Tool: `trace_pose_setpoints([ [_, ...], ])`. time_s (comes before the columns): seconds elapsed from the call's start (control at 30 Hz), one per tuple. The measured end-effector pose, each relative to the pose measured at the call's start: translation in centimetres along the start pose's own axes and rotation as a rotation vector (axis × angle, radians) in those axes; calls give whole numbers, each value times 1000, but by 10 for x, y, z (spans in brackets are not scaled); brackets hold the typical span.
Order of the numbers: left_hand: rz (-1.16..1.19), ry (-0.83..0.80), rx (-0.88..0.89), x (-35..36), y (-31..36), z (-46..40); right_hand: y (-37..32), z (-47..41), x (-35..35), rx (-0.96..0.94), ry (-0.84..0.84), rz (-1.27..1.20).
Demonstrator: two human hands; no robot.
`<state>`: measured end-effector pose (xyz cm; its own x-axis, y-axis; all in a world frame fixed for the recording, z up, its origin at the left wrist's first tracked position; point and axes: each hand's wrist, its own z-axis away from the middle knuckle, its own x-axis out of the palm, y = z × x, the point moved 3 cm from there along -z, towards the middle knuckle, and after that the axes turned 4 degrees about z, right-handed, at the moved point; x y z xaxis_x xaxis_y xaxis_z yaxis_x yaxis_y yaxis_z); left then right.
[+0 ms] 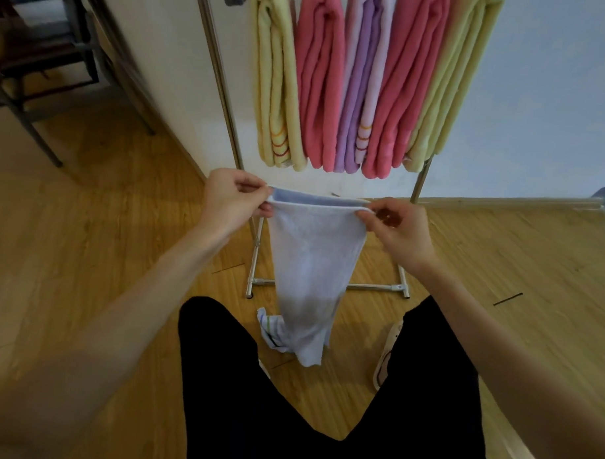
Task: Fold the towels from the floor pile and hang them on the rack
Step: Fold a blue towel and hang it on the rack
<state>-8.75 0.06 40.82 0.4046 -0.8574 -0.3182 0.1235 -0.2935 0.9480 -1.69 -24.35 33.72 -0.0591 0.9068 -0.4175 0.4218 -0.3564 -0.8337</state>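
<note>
Both hands up in front of the rack (226, 99), holding a pale blue-white towel (313, 264) by its top edge. Left hand (231, 204) pinches the left top corner, thumb and fingers curled onto the hem. Right hand (399, 226) pinches the right top corner the same way, fingertips clamped on the cloth. Top edge runs nearly level between the two hands, doubled over so two layers show at the hem.

Towel hangs straight down between the person's legs, narrowing toward the bottom. Its lower end reaches the wood floor (105, 243), bunched there; a striped bit of white cloth (270, 331) lies just beside it on the floor, touching or nearly so. Cannot tell whether that is part of the same towel or a separate one.

Rack behind: metal frame, uprights left and right, base bar on the floor behind the hanging towel. Five folded towels hang side by side on the top rail: yellow (275, 84), pink (318, 82), lilac (363, 80), pink (409, 85), yellow (453, 83). They touch each other along their sides.

Black trousers (322, 401) fill the bottom centre. One light shoe (387, 356) shows at the right leg. Dark metal-framed furniture (43, 55) at top left, by the wall corner.
</note>
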Motion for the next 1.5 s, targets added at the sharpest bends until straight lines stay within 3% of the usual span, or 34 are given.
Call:
trace_pose_setpoints([
  [0.17,-419,-6,281,-4,31,-6,-19,-20,-20,-77,38,-3],
  [0.33,-557,62,422,-3,64,-5,-44,-32,-43,-159,80,-3],
  [0.57,-613,21,429,6,80,-11,-53,-43,-67,-236,90,57],
  [0.73,-727,-127,351,18,51,-14,-45,-40,-64,-218,63,203],
  [0.9,-712,-140,367,24,26,-5,-45,-31,-52,-233,32,220],
  [1.07,-585,-544,445,37,27,18,-46,-35,-47,-208,53,239],
  [1.2,-644,-734,541,44,30,36,-49,-35,-38,-210,22,247],
  [1.5,-786,-1017,491,50,24,45,-48,-28,-22,-194,-94,310],
])
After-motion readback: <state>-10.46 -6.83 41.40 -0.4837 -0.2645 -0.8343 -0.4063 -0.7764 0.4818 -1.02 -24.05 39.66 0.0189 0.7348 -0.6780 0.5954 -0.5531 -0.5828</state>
